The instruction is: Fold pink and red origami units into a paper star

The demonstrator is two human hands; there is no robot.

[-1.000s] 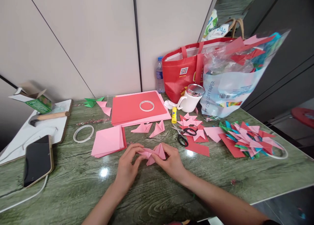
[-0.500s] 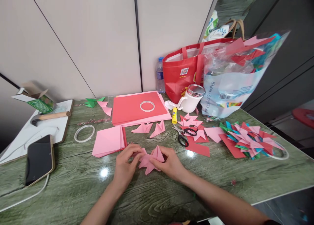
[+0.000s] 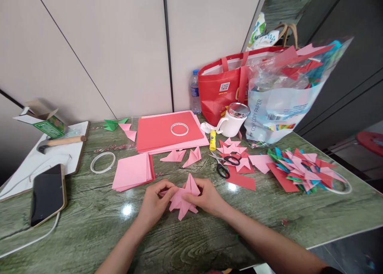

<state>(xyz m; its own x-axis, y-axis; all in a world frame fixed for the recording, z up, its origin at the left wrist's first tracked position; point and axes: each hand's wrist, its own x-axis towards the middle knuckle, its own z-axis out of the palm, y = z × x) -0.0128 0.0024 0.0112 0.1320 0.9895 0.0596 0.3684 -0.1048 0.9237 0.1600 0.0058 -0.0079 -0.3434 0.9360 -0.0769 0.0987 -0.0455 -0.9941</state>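
A folded pink paper piece with several pointed flaps is held just above the green table. My left hand pinches its left side with closed fingers. My right hand grips its right side, fingers closed on the paper. A stack of pink paper squares lies just beyond my left hand. Two folded pink pieces lie behind the held one.
Red and pink sheets carry a tape ring. Another tape ring, a phone, a hammer, scissors, a glue stick, a white mug, a red bag, a plastic bag and a pile of folded coloured pieces surround them.
Both hands have turned and reshaped the pink piece; its flaps now point up and toward me, and it sits slightly nearer to me.
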